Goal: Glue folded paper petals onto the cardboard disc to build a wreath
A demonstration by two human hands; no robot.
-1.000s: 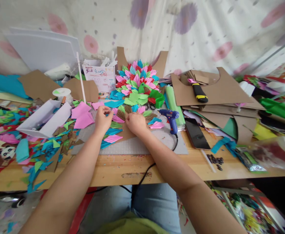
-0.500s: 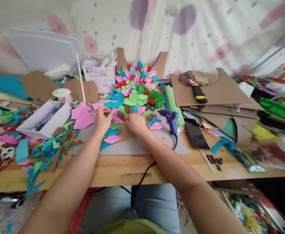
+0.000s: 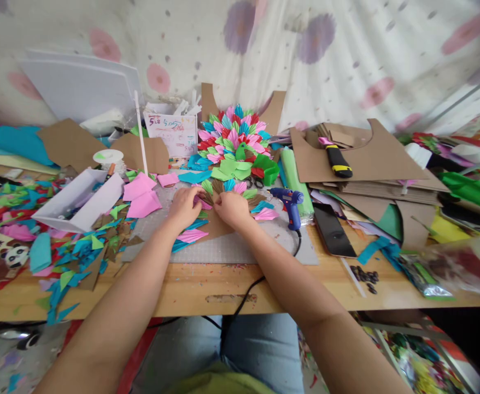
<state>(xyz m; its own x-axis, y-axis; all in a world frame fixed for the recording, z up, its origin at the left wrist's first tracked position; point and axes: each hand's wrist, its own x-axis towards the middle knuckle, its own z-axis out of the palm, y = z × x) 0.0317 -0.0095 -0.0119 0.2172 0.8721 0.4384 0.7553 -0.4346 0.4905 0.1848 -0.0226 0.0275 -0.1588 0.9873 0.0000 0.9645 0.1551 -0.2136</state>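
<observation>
My right hand [image 3: 232, 209] is closed in a pinch over the middle of a cardboard piece [image 3: 215, 229], at the lower end of a brown pleated paper petal [image 3: 218, 189]. Close by on the left, my left hand [image 3: 186, 208] has its fingers curled over the petals there; what lies between its fingertips is hidden. Around both hands, pleated petals fan out over the cardboard: pink [image 3: 265, 214], blue [image 3: 260, 206] and green [image 3: 249, 193]. The cardboard rests on a grey cutting mat [image 3: 240, 253].
A blue glue gun [image 3: 291, 207] stands right of my right hand, its black cord [image 3: 246, 295] running off the table's front edge. Further right are a phone [image 3: 333, 230] and stacked cardboard [image 3: 363, 158]. Leftward lie a white box [image 3: 80, 202], pink paper [image 3: 144, 203] and scraps; behind, a petal-covered piece [image 3: 234, 131].
My left hand has moved right and slightly down, closer to my right hand, and now covers petals that showed before. My right hand stays at nearly the same spot. The view has shifted slightly.
</observation>
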